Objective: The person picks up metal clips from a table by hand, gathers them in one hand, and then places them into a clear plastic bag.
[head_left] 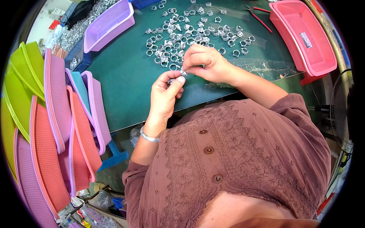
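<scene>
Small silvery metal piece (184, 72) sits pinched by left hand (163, 90) and right hand (208, 64), fingers closed on it, near silvery rings (177, 37)!

Silvery rings (177, 37) crowd the green tabletop (121, 78) (quite a scatter, I see), and red-handled pliers (261, 22) lie splayed near them.

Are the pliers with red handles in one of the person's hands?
No, the pliers lie on the green table near the pink basket, away from the left hand and right hand.
</scene>
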A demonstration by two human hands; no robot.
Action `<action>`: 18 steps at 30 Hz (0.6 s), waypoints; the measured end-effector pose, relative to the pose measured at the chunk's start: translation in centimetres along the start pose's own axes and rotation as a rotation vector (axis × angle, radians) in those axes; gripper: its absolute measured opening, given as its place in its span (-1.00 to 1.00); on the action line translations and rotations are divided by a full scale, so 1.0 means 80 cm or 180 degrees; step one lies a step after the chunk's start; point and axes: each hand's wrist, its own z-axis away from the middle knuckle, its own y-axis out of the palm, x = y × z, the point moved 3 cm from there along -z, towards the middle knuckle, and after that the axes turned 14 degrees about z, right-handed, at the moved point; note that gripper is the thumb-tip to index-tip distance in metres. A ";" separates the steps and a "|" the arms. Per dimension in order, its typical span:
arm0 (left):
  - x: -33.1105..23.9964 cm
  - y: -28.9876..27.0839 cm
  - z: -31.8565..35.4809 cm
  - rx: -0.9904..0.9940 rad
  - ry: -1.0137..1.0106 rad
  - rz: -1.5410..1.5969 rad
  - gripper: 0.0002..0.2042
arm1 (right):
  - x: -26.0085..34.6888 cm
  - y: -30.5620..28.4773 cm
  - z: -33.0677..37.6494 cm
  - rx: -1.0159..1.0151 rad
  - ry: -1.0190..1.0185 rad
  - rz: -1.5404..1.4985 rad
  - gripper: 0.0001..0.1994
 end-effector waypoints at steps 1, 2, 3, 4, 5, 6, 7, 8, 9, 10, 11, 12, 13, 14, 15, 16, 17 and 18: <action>-0.002 0.004 0.002 0.0061 0.0087 -0.0051 -0.86 | 0.004 -0.002 0.000 0.0013 -0.0006 -0.0114 -0.89; -0.003 0.006 0.001 0.0123 0.0304 -0.0130 -0.87 | 0.009 -0.005 -0.002 0.0047 -0.0162 -0.0098 -0.84; -0.004 0.008 0.001 0.0185 0.0526 -0.0209 -0.88 | 0.009 -0.006 -0.002 0.0075 0.0085 -0.0349 -0.82; -0.005 0.008 0.000 0.0245 0.0749 -0.0289 -0.89 | 0.011 -0.005 -0.001 0.0103 0.0331 -0.0601 -0.79; -0.005 0.006 0.000 0.0280 0.0907 -0.0385 -0.89 | 0.010 -0.005 0.000 0.0131 0.0578 -0.0853 -0.76; -0.004 0.003 -0.001 0.0321 0.1062 -0.0484 -0.90 | 0.008 -0.003 0.002 0.0209 0.0736 -0.1132 -0.75; -0.005 0.001 -0.002 0.0362 0.1218 -0.0583 -0.90 | 0.006 -0.001 0.005 0.0289 0.0892 -0.1412 -0.74; -0.007 0.004 -0.001 0.0436 0.1451 -0.0773 -0.90 | 0.005 0.001 0.008 0.0369 0.1047 -0.1693 -0.73; -0.009 0.006 0.000 0.0509 0.1681 -0.0962 -0.90 | 0.005 0.002 0.009 0.0475 0.1119 -0.1869 -0.74; -0.011 0.008 0.001 0.0582 0.1911 -0.1152 -0.90 | 0.007 0.003 0.010 0.0581 0.1190 -0.2045 -0.75; -0.011 0.009 0.002 0.0621 0.1989 -0.1201 -0.89 | 0.008 0.004 0.010 0.0688 0.1259 -0.2221 -0.76; -0.011 0.010 0.002 0.0661 0.2067 -0.1249 -0.88 | 0.008 0.004 0.011 0.0646 0.1236 -0.2137 -0.76; -0.011 0.011 0.003 0.0701 0.2145 -0.1298 -0.87 | 0.008 0.004 0.011 0.0605 0.1212 -0.2052 -0.76; -0.009 0.010 0.003 0.0611 0.1970 -0.1102 -0.86 | 0.008 0.003 0.012 0.0563 0.1188 -0.1967 -0.76; -0.006 0.010 0.005 0.0517 0.1796 -0.0907 -0.84 | 0.009 0.003 0.011 0.0572 0.1181 -0.1947 -0.77; -0.004 0.009 0.006 0.0424 0.1621 -0.0713 -0.83 | 0.010 0.002 0.010 0.0581 0.1175 -0.1926 -0.77; -0.004 0.009 0.007 0.0405 0.1541 -0.0610 -0.82 | 0.011 0.001 0.010 0.0590 0.1168 -0.1905 -0.77; -0.006 0.010 0.008 0.0387 0.1461 -0.0504 -0.81 | 0.011 0.001 0.010 0.0582 0.1147 -0.1878 -0.75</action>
